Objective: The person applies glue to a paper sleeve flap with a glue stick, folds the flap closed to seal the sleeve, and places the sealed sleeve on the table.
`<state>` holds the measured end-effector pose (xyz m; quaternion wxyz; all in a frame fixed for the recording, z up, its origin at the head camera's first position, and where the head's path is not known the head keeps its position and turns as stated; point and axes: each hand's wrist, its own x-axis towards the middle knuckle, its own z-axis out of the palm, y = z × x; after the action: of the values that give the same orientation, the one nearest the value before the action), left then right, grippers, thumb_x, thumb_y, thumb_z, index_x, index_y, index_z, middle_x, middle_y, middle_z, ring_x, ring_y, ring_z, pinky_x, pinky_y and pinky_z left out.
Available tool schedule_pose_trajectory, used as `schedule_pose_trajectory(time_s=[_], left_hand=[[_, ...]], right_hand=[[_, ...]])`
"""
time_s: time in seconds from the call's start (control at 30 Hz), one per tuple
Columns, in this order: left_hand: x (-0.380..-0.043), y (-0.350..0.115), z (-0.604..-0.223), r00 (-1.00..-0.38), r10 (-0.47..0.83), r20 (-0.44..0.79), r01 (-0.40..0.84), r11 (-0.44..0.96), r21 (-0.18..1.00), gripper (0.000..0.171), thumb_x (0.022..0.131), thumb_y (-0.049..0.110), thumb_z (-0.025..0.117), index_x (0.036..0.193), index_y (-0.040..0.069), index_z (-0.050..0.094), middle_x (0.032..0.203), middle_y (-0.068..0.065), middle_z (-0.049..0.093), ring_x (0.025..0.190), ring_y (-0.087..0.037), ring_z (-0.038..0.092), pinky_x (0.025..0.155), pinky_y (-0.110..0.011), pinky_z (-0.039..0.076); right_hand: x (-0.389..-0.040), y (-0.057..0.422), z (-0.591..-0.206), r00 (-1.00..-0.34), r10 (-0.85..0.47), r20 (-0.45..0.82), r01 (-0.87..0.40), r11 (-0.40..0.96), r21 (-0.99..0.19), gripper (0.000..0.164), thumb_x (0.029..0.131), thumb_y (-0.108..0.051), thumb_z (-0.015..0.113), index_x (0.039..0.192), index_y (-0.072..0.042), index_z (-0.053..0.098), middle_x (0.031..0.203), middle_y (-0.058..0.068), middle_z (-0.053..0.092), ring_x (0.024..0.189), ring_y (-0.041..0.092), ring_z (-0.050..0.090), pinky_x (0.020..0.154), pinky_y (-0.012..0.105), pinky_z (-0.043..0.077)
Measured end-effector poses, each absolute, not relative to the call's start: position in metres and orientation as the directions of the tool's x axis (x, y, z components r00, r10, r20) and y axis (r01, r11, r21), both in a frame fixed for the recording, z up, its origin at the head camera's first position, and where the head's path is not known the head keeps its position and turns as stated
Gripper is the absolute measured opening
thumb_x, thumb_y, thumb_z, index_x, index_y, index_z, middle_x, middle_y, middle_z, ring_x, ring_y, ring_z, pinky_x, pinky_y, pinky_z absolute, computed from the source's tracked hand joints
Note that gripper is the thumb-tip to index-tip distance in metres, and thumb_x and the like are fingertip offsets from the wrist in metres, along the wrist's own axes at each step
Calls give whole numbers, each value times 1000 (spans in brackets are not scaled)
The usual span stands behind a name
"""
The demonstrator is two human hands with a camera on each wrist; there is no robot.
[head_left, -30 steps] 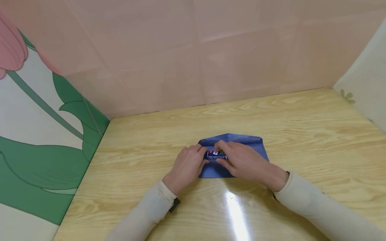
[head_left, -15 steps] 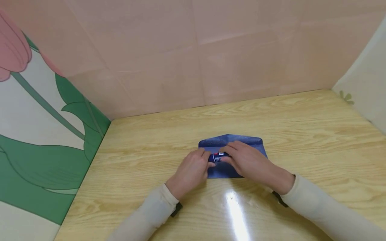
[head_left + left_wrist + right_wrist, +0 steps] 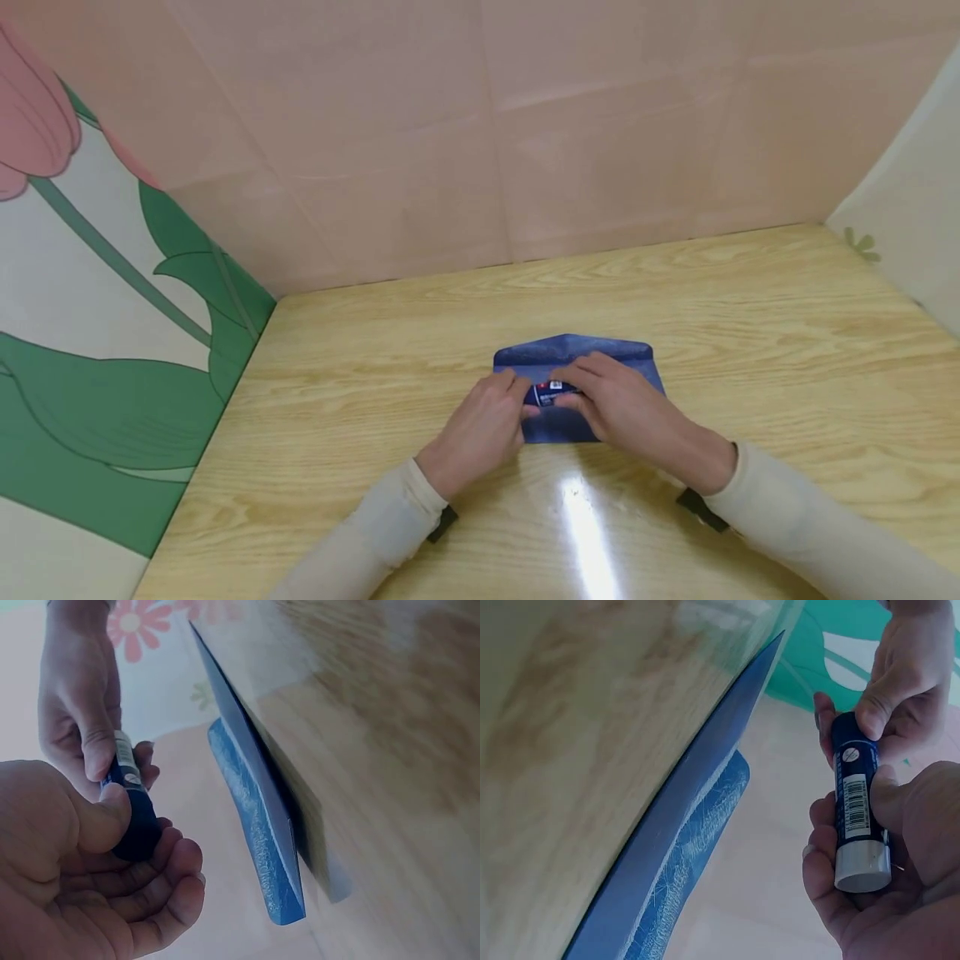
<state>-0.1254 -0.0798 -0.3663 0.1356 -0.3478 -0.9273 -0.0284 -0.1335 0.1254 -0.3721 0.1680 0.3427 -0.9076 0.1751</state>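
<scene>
A dark blue glue stick [image 3: 546, 396] is held level between both hands, over a blue envelope [image 3: 558, 429]. My left hand [image 3: 480, 429] pinches its dark cap end [image 3: 139, 836] between thumb and fingers. Around the labelled body, near the white base [image 3: 862, 868], curl the thumb and fingers of my right hand [image 3: 633, 408]. The cap appears to be on the stick. On the table the envelope lies with its flap [image 3: 573, 347] spread away from me; whitish streaks mark the flap [image 3: 709, 825] in the right wrist view. Both hands cover parts of the envelope.
The wood-grain table [image 3: 375, 350] meets a pink-covered wall [image 3: 420, 150] at the back. A panel with a painted tulip [image 3: 97, 375] stands at the left, a pale panel [image 3: 907, 200] at the right. Light glares off the table [image 3: 588, 533] in front of the hands.
Both hands have shifted slightly right with the glue stick. The stick's label has turned, and less of the stick shows between the hands. The envelope stays in place.
</scene>
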Motion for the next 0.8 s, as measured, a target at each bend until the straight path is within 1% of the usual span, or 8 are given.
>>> schedule_pose_trajectory(time_s=[0.03, 0.13, 0.23, 0.3, 0.47, 0.57, 0.67, 0.8], left_hand=[[-126, -80, -366, -724, 638, 262, 654, 756, -32, 20, 97, 24, 54, 91, 7, 62, 77, 0, 52, 69, -11, 46, 68, -27, 48], [-127, -80, -365, -746, 629, 220, 652, 757, 46, 19, 97, 22, 53, 92, 6, 62, 78, 0, 52, 68, -10, 46, 65, -24, 47], [-128, -81, -365, -769, 613, 182, 636, 761, 128, 20, 98, 22, 52, 97, 5, 64, 81, 0, 55, 70, -10, 47, 64, -22, 47], [-129, -82, -365, -776, 606, 173, 629, 761, 158, 21, 98, 22, 52, 101, 5, 64, 84, -1, 57, 71, -10, 49, 65, -22, 47], [-129, -83, -366, -770, 605, 204, 635, 757, 152, 26, 98, 23, 52, 111, 4, 65, 93, -2, 61, 78, -10, 55, 71, -21, 51], [-129, -83, -366, -764, 603, 229, 639, 756, 143, 30, 98, 26, 53, 115, 4, 65, 96, -3, 63, 81, -10, 58, 74, -21, 53], [-128, -84, -366, -756, 601, 259, 643, 755, 128, 32, 97, 28, 54, 115, 5, 65, 95, -3, 63, 79, -10, 56, 73, -21, 52], [-127, -85, -365, -747, 590, 307, 643, 759, 105, 31, 94, 29, 59, 113, 5, 66, 89, -2, 59, 73, -10, 51, 68, -21, 49]], right_hand=[[-134, 126, -372, -703, -565, 432, -686, 700, -200, 31, 89, -28, 65, 113, -8, 68, 99, 3, 69, 93, 17, 64, 79, 34, 55], [-135, 127, -372, -672, -575, 466, -709, 681, -181, 30, 87, -26, 68, 111, -8, 69, 100, 3, 69, 94, 17, 63, 81, 33, 55], [-137, 129, -372, -636, -583, 506, -735, 657, -168, 30, 83, -23, 72, 109, -9, 70, 100, 2, 69, 96, 18, 63, 83, 34, 54], [-139, 130, -371, -622, -584, 522, -746, 645, -166, 31, 81, -22, 75, 109, -10, 70, 100, 2, 69, 97, 19, 63, 87, 37, 53], [-140, 132, -370, -625, -584, 518, -743, 649, -164, 32, 81, -24, 75, 110, -11, 70, 100, 2, 69, 97, 19, 63, 86, 38, 54], [-139, 133, -370, -632, -586, 508, -737, 656, -162, 32, 82, -25, 74, 110, -10, 70, 100, 3, 68, 95, 18, 63, 83, 35, 55], [-139, 133, -369, -642, -586, 494, -730, 665, -159, 31, 84, -26, 72, 111, -10, 70, 99, 3, 68, 93, 18, 63, 84, 36, 54], [-138, 133, -369, -670, -579, 464, -707, 688, -164, 30, 87, -27, 68, 112, -10, 70, 97, 3, 68, 93, 19, 63, 85, 38, 54]])
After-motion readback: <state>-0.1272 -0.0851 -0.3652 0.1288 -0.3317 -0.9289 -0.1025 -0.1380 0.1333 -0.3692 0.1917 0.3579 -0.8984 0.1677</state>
